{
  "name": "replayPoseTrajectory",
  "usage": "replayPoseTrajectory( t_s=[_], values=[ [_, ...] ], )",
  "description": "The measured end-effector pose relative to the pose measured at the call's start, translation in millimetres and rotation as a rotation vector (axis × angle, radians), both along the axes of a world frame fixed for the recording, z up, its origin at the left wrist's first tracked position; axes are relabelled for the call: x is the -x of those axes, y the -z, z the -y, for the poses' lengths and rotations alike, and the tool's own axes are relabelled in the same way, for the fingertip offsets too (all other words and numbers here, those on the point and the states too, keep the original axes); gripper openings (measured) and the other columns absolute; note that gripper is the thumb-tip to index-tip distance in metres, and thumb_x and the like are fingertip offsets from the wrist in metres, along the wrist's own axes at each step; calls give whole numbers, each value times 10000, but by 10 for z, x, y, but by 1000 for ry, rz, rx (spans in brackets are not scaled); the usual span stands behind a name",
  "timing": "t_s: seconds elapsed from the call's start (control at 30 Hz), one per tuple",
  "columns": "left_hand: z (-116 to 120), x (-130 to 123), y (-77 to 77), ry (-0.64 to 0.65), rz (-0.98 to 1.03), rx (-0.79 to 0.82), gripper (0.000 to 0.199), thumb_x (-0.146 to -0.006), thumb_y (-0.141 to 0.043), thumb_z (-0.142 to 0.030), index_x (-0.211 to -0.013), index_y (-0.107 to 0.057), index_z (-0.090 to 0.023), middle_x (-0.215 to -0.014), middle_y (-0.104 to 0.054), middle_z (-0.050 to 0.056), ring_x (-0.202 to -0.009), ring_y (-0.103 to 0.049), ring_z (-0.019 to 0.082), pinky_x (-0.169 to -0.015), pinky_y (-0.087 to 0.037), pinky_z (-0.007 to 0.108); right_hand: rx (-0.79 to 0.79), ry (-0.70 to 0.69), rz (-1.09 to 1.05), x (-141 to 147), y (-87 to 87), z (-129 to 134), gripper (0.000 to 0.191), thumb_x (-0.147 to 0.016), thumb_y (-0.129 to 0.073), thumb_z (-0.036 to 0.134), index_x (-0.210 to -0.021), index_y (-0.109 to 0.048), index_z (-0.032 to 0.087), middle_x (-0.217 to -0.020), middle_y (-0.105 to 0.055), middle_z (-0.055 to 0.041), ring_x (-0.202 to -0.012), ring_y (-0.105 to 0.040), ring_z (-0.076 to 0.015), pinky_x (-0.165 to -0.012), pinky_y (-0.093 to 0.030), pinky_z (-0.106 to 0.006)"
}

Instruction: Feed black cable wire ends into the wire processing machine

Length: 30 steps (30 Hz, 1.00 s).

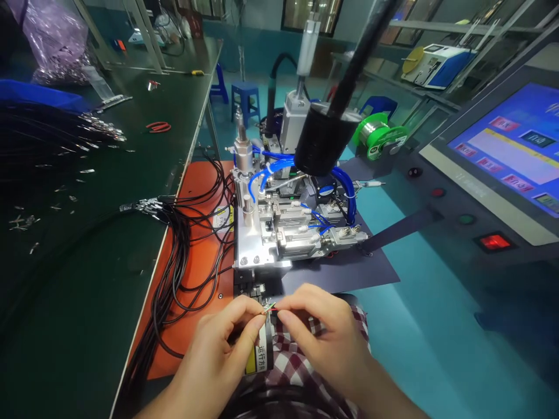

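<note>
thin coloured wires (272,307), seemingly red and green, are held at the near centre, pinched between the closed thumb and forefinger of the left hand (222,342) and of the right hand (328,326). black cables (180,256) are draped to the left; the metal machine (257,233) is set beyond the hands, and a green spool (374,135) is seen far right.
</note>
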<state>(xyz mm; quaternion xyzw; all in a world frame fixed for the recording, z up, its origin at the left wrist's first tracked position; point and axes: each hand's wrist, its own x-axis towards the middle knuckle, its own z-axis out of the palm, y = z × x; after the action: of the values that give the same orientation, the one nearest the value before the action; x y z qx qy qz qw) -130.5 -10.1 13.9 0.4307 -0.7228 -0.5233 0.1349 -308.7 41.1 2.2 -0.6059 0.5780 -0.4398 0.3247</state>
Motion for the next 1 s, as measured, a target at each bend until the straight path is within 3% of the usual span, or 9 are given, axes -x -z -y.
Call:
replayPoseTrajectory(
  t_s=[0.17,0.3,0.43,0.53,0.6,0.67,0.83,1.0],
  values=[
    [2,19,23,-18,-13,-2,270,-931,-423,-385,-879,-563,-160,-767,-556,16,-697,-502,101,-610,-389,189,345,17,-473,-62,72,-93,234,-822,-568,126,-1046,-595,188,-780,-625,2,-651,-526,-111,-591,-308,-300],
    [0,32,57,-67,-75,-53,274,-920,-443,-396,-869,-541,-146,-731,-546,18,-676,-516,105,-618,-410,201,453,83,-501,-188,230,-145,305,-779,-618,107,-1077,-597,170,-765,-652,7,-598,-547,-102,-547,-293,-302],
    [7,32,86,-82,-73,-86,300,-909,-453,-419,-853,-548,-140,-722,-538,27,-672,-515,114,-616,-417,208,254,188,-107,-263,337,-130,186,-810,-587,125,-967,-649,203,-836,-660,-2,-727,-598,-105,-630,-418,-263],
    [13,30,88,-67,-70,-99,295,-910,-452,-419,-866,-548,-144,-716,-534,23,-670,-513,110,-605,-407,197,-76,286,353,-255,335,-71,140,-823,-596,272,-882,-655,159,-764,-628,-41,-625,-570,-103,-562,-448,-226],
    [12,24,86,-54,-69,-94,277,-910,-458,-410,-885,-539,-146,-728,-543,21,-679,-519,106,-607,-409,189,-302,243,634,-247,302,-26,261,-785,-629,363,-863,-627,114,-720,-603,-50,-510,-509,-82,-476,-409,-209],
    [8,15,90,-28,-75,-67,256,-914,-460,-391,-903,-538,-147,-740,-553,19,-689,-526,103,-619,-416,184,-409,149,827,-255,258,7,323,-747,-658,388,-846,-601,86,-706,-588,-44,-455,-465,-56,-445,-377,-191],
    [-21,-29,148,16,-146,-56,157,-926,-456,-315,-946,-513,-170,-789,-551,10,-759,-537,103,-679,-423,182,-383,70,934,-321,196,18,297,-759,-652,347,-729,-540,74,-617,-515,-2,-425,-379,-14,-431,-298,-159],
    [-62,-21,116,-61,-184,-146,250,-917,-470,-369,-1111,-449,-213,-870,-508,19,-751,-482,106,-663,-421,189,-402,83,817,-379,217,-6,285,-772,-612,352,-735,-519,85,-615,-472,-2,-477,-369,-38,-455,-284,-180]
  ],
)
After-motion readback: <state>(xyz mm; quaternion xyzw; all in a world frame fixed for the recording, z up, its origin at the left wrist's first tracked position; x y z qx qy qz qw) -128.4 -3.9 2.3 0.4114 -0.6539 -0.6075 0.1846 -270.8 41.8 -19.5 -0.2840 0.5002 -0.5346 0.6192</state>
